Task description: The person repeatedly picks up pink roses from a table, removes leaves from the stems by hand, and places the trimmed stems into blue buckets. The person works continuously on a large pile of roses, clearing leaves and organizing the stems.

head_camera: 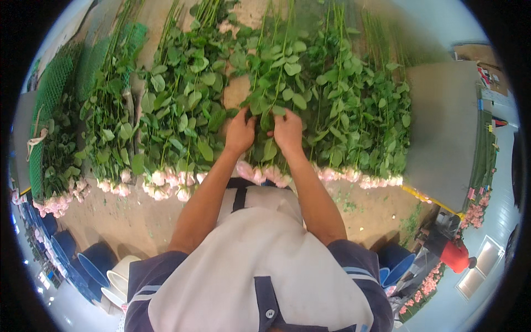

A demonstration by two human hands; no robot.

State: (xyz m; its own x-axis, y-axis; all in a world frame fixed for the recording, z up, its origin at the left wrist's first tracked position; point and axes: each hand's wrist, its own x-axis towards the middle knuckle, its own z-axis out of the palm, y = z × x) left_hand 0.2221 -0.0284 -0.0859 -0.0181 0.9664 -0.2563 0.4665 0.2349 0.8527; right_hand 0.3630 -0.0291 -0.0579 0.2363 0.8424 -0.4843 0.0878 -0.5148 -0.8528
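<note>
Pink roses with long leafy stems lie in rows on the wooden table before me, their blooms toward my body. My left hand (242,132) reaches into the middle row, fingers curled among the leaves; its fingertips are partly hidden. Beside it, my right hand (289,129) pinches a leafy rose stem (281,79) near its lower leaves. Between my wrists, pale pink rose blooms (261,173) show at the table's near edge. Close to the left hand lies another leafy row of roses (182,112), with its blooms (166,182) below.
Green netting (52,91) wraps a bundle of roses at the far left. A grey panel (442,133) borders the table's right end. Blue buckets (97,263) and a white bucket (120,274) stand behind me at left, another blue bucket (396,261) at right. A person in red (454,255) is farther right.
</note>
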